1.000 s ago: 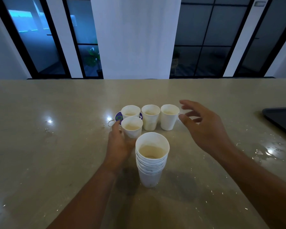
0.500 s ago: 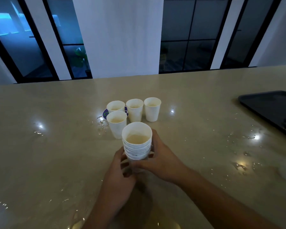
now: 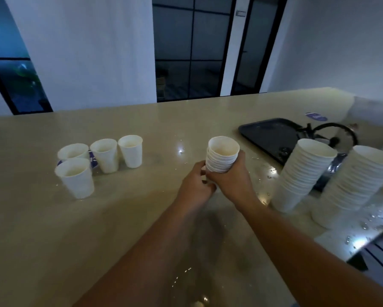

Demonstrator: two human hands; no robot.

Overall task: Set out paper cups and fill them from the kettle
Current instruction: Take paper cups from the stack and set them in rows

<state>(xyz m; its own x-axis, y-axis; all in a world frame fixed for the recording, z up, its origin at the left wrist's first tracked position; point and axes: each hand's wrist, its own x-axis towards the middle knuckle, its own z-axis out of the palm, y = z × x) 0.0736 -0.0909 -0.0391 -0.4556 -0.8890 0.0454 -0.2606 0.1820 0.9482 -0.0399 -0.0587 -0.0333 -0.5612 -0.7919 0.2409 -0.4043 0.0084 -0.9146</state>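
a short stack of nested white paper cups [image 3: 222, 156] is held above the glossy beige stone surface [image 3: 31, 229], the right hand [image 3: 232, 182] wrapped around its side and the left hand [image 3: 196, 185] gripping its base. four single white paper cups [image 3: 102, 160] are stood to the left. two tall white cup stacks [image 3: 341, 185] are stood right, near a black kettle [image 3: 335, 136] by a dark tray [image 3: 268, 134].

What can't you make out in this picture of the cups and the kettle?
Head view only:
- Kettle: body hidden behind the two tall stacks; only its handle shows.
- Held stack: its base is covered by the hands, left and right.
- Four set-out cups: too dim to tell whether any holds liquid.
- Blue disc: mostly hidden under the cups.
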